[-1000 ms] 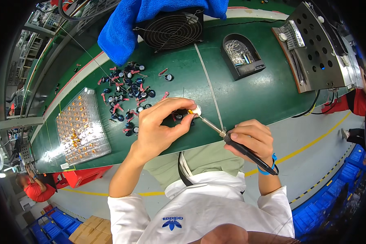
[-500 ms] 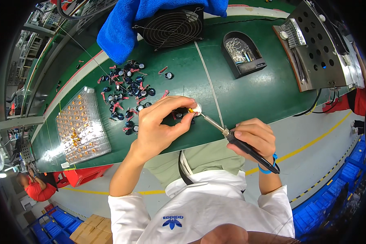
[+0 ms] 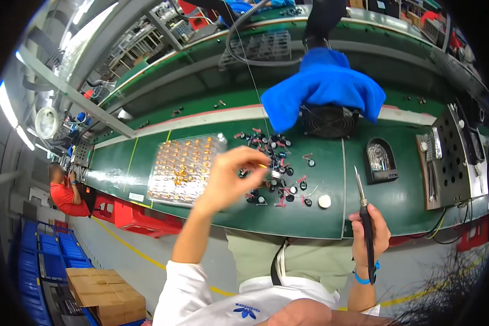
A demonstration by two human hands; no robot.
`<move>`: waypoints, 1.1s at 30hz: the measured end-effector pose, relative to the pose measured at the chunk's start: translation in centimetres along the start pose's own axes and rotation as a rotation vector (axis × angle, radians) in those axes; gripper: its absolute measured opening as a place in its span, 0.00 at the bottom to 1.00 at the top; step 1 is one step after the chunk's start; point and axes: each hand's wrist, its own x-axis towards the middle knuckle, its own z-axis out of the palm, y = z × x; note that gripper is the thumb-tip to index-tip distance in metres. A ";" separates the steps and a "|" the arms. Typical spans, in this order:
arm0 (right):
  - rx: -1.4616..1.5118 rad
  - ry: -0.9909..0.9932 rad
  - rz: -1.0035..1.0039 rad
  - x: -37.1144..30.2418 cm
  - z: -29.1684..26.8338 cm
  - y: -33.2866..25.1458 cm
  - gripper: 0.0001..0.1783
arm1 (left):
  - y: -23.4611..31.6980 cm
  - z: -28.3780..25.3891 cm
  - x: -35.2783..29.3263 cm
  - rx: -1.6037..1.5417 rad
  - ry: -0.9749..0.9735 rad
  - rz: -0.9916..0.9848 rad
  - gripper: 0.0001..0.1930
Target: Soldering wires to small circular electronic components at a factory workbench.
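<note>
My left hand (image 3: 228, 176) is raised over the bench, slightly blurred, between the clear plastic tray (image 3: 219, 142) and the pile of small black round components with red leads (image 3: 277, 155). Its thumb and forefinger curl together, and a small orange-yellow piece (image 3: 263, 166) shows at the fingertips. The tray holds rows of small orange parts (image 3: 182, 175). In my right hand (image 3: 374, 233) a black-handled soldering iron (image 3: 362, 191) is gripped, its tip pointing up and away. On the bench lies a white round pad (image 3: 324, 201), between the pile and the iron.
A fan (image 3: 331, 123) stands at the back under a blue towel (image 3: 326, 79). To the right are a black bin of metal bits (image 3: 379, 160) and a perforated metal box (image 3: 452, 157). Another person in red (image 3: 68, 193) sits far left, near red stools (image 3: 141, 217).
My left hand has moved left, away from the iron tip. The white round pad now lies apart on the bench. The iron has swung more upright, and the view has shifted.
</note>
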 end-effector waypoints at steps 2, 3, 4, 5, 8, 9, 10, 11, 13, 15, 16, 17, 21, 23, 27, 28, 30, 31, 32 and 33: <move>0.031 -0.019 -0.034 0.9 0.7 -0.1 0.25 | -1.5 -3.9 2.2 0.114 0.036 -0.051 0.10; 0.053 -0.027 -0.011 0.7 1.0 0.3 0.25 | -2.1 -5.5 3.7 0.153 0.060 -0.094 0.10; 0.072 -0.033 0.014 0.6 1.3 0.5 0.24 | -3.2 -6.9 5.6 0.269 0.109 -0.033 0.11; 0.078 -0.027 0.002 0.6 1.4 0.5 0.24 | -4.7 -8.2 7.6 0.382 0.155 0.028 0.12; 0.021 -0.074 0.051 0.8 1.5 0.5 0.23 | -10.9 -11.6 12.6 0.470 0.286 0.099 0.15; 0.010 -0.077 0.033 0.9 1.7 0.4 0.23 | -12.8 -12.6 13.6 0.568 0.345 0.053 0.17; 0.002 -0.080 0.015 1.0 1.8 0.3 0.23 | -15.0 -13.6 14.1 0.687 0.338 0.014 0.17; -0.005 -0.074 0.009 1.2 1.8 0.4 0.23 | -16.8 -13.9 14.4 0.800 0.298 -0.065 0.15; -0.004 -0.081 -0.015 1.0 1.7 0.4 0.22 | -18.8 -13.0 15.2 0.947 0.179 -0.198 0.11; -0.024 -0.079 0.007 1.1 1.3 0.3 0.22 | -18.4 -11.5 16.1 0.961 0.119 -0.154 0.10; -0.027 -0.085 0.015 1.1 1.5 0.1 0.22 | -18.0 -11.7 15.5 0.997 0.080 -0.136 0.10; -0.026 -0.095 0.010 1.1 1.8 0.0 0.23 | -17.8 -12.7 14.8 0.895 0.106 -0.090 0.09; -0.085 -0.099 -0.058 1.4 1.8 0.4 0.24 | -12.0 -10.7 11.5 0.523 0.233 0.057 0.09; -0.033 -0.095 -0.100 2.1 1.9 0.1 0.21 | -7.9 -9.2 8.5 0.394 0.241 0.067 0.08; 0.016 -0.109 -0.065 1.8 1.4 -0.3 0.13 | -1.3 -1.6 1.6 0.255 0.246 0.223 0.10; 0.020 -0.120 -0.051 1.7 1.4 -0.4 0.13 | 0.1 0.9 0.5 0.343 0.227 0.317 0.10; -0.047 -0.121 -0.055 1.6 1.1 -0.8 0.09 | 1.8 5.4 -1.1 0.236 0.171 0.327 0.10; -0.106 -0.149 -0.064 1.9 1.0 -1.4 0.09 | 1.6 7.0 -1.6 0.237 0.154 0.421 0.12; -0.096 -0.167 -0.057 1.9 1.5 -1.4 0.09 | 1.4 8.5 -2.1 0.193 0.136 0.445 0.13; -0.117 -0.148 -0.101 2.0 2.0 -1.5 0.10 | 0.9 9.5 -2.3 0.182 0.133 0.481 0.13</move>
